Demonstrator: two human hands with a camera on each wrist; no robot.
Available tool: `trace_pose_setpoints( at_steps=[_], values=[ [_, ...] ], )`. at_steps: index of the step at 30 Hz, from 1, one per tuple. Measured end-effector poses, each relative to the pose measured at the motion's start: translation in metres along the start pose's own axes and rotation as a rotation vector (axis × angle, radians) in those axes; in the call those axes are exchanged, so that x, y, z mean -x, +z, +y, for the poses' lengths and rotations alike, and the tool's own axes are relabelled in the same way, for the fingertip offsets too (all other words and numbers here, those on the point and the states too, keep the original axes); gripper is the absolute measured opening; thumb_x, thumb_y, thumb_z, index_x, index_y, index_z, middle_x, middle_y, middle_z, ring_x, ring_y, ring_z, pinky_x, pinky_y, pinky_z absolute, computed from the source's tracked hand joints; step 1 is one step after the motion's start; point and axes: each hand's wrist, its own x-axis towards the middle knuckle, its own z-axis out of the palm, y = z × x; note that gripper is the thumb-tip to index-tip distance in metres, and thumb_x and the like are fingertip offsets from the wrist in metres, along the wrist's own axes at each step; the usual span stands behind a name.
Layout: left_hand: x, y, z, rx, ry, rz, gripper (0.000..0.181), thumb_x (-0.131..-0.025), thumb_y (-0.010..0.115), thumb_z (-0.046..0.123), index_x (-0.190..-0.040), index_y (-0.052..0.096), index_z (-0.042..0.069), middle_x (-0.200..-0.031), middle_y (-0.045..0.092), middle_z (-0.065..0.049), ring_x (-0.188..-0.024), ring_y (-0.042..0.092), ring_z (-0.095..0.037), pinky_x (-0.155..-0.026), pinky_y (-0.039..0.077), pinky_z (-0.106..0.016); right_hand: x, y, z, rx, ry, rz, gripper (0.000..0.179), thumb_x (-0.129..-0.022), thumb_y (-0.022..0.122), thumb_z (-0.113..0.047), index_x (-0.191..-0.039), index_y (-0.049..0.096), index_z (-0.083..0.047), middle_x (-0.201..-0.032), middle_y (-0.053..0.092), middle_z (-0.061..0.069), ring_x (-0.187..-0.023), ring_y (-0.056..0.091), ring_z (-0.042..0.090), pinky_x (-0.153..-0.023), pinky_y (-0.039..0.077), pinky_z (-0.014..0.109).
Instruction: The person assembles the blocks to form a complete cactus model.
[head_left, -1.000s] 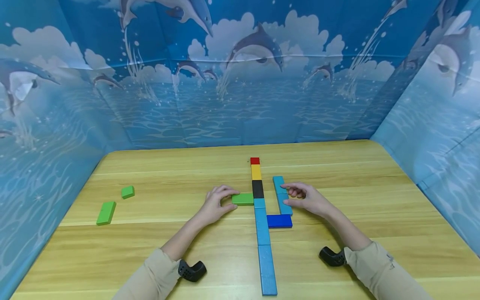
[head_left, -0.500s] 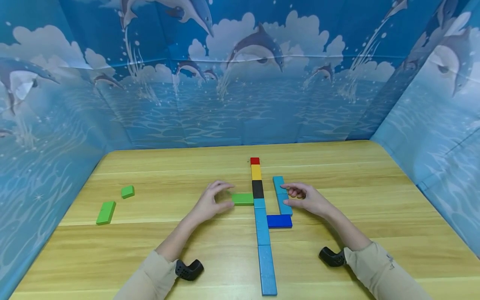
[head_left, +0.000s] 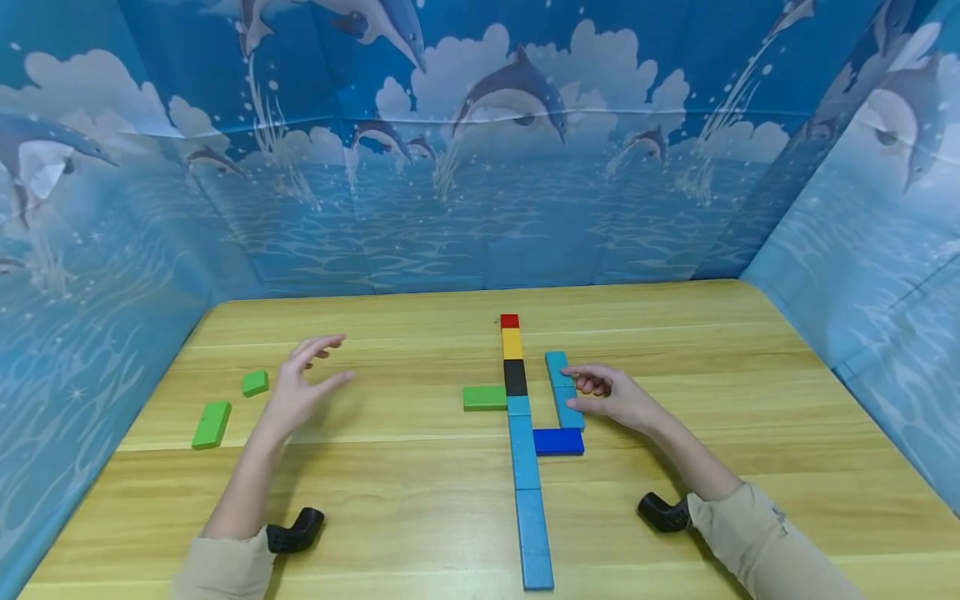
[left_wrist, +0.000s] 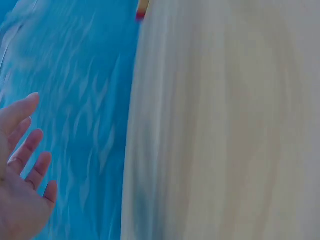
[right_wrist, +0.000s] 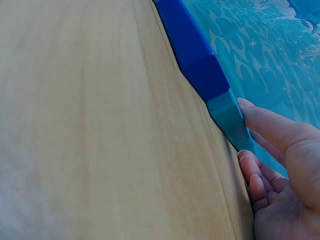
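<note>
My left hand (head_left: 294,398) is raised over the left part of the table with its fingers spread, holding nothing. It is nearest a small green block (head_left: 255,383) and a longer green block (head_left: 212,425). My right hand (head_left: 618,400) touches the right side of two light blue blocks (head_left: 558,368) laid end to end. Its thumb and index finger reach the blocks while the other fingers curl beneath. In the right wrist view, the thumb meets the teal block (right_wrist: 229,116) beside a dark blue block (right_wrist: 195,52). That dark blue block joins the light blue pair to the central row.
The central row runs from a red block (head_left: 510,321) through a yellow block (head_left: 512,343) and a black block (head_left: 515,377) to light blue blocks (head_left: 534,537). A green block (head_left: 484,398) abuts its left side. A dolphin-printed curtain (head_left: 480,208) encloses the wooden table (head_left: 420,533).
My left hand has left the green block beside the central row and moved left toward the two loose green blocks. My right hand has stayed in place.
</note>
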Motion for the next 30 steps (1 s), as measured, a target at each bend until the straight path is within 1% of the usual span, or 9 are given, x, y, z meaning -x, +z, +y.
trace_pose_setpoints(
  at_steps=[5, 8, 12, 17, 20, 23, 26, 28, 30],
  values=[
    [0.02, -0.043, -0.025, -0.088, -0.036, 0.097, 0.052, -0.081, 0.069, 0.014, -0.129, 0.05, 0.007, -0.121, 0.05, -0.008, -0.101, 0.04, -0.004, -0.081, 0.028, -0.034, -0.001, 0.0, -0.001, -0.002, -0.001, 0.001, 0.048, -0.082, 0.069, -0.019, -0.124, 0.053, -0.003, -0.092, 0.05, 0.012, -0.08, 0.042, 0.022, -0.066, 0.037, 0.023],
    [0.035, -0.065, -0.037, -0.131, -0.063, 0.122, 0.052, -0.083, 0.068, 0.015, -0.131, 0.049, 0.009, -0.121, 0.048, 0.007, -0.101, 0.039, 0.0, -0.079, 0.028, -0.034, -0.001, 0.0, -0.001, 0.002, 0.002, 0.0, 0.048, -0.082, 0.069, -0.019, -0.125, 0.053, -0.004, -0.092, 0.05, 0.012, -0.08, 0.042, 0.022, -0.066, 0.037, 0.023],
    [0.053, -0.089, -0.054, -0.176, -0.122, 0.139, 0.054, -0.085, 0.066, 0.017, -0.135, 0.046, 0.013, -0.12, 0.039, 0.024, -0.101, 0.036, 0.003, -0.077, 0.026, -0.035, 0.0, 0.0, -0.001, -0.001, 0.005, 0.0, 0.048, -0.082, 0.068, -0.018, -0.125, 0.053, -0.004, -0.093, 0.05, 0.012, -0.08, 0.042, 0.021, -0.066, 0.037, 0.023],
    [0.071, -0.111, -0.07, -0.219, -0.203, 0.142, 0.059, -0.085, 0.066, 0.021, -0.138, 0.041, 0.019, -0.122, 0.034, 0.027, -0.1, 0.031, 0.008, -0.079, 0.025, -0.04, 0.0, 0.001, -0.002, -0.005, 0.007, -0.002, 0.048, -0.082, 0.068, -0.018, -0.125, 0.053, -0.004, -0.093, 0.05, 0.012, -0.08, 0.042, 0.022, -0.066, 0.037, 0.024],
    [0.08, -0.12, -0.076, -0.237, -0.24, 0.13, 0.063, -0.085, 0.065, 0.024, -0.141, 0.036, 0.02, -0.132, 0.035, 0.018, -0.103, 0.03, 0.006, -0.085, 0.027, -0.048, 0.0, 0.001, -0.001, -0.001, 0.006, -0.004, 0.048, -0.082, 0.068, -0.018, -0.125, 0.052, -0.003, -0.093, 0.05, 0.012, -0.08, 0.042, 0.021, -0.066, 0.037, 0.024],
    [0.087, -0.126, -0.083, -0.239, -0.299, 0.085, 0.07, -0.085, 0.065, 0.026, -0.144, 0.028, 0.017, -0.144, 0.027, -0.004, -0.115, 0.031, -0.015, -0.087, 0.025, -0.062, -0.001, 0.001, -0.001, 0.002, 0.008, -0.004, 0.048, -0.082, 0.068, -0.018, -0.125, 0.053, -0.004, -0.092, 0.05, 0.012, -0.08, 0.042, 0.021, -0.066, 0.037, 0.024],
    [0.093, -0.13, -0.091, -0.223, -0.377, 0.007, 0.079, -0.085, 0.065, 0.029, -0.147, 0.018, 0.016, -0.145, 0.015, -0.026, -0.124, 0.021, -0.043, -0.084, 0.02, -0.071, 0.0, 0.001, -0.001, 0.004, 0.007, -0.004, 0.048, -0.082, 0.069, -0.019, -0.125, 0.053, -0.004, -0.092, 0.05, 0.012, -0.08, 0.042, 0.021, -0.066, 0.037, 0.024],
    [0.094, -0.132, -0.096, -0.208, -0.418, -0.046, 0.084, -0.084, 0.065, 0.03, -0.148, 0.012, 0.017, -0.144, 0.011, -0.032, -0.124, 0.015, -0.053, -0.084, 0.016, -0.073, 0.0, 0.0, -0.001, 0.002, 0.004, -0.005, 0.048, -0.082, 0.069, -0.019, -0.125, 0.053, -0.003, -0.092, 0.05, 0.012, -0.08, 0.042, 0.021, -0.066, 0.037, 0.024],
    [0.094, -0.133, -0.101, -0.191, -0.436, -0.084, 0.087, -0.084, 0.066, 0.031, -0.148, 0.008, 0.018, -0.144, 0.008, -0.034, -0.125, 0.01, -0.056, -0.086, 0.013, -0.074, 0.0, 0.0, -0.001, 0.0, 0.005, -0.004, 0.048, -0.082, 0.069, -0.018, -0.125, 0.053, -0.003, -0.093, 0.05, 0.012, -0.08, 0.042, 0.021, -0.066, 0.037, 0.024]
  ],
)
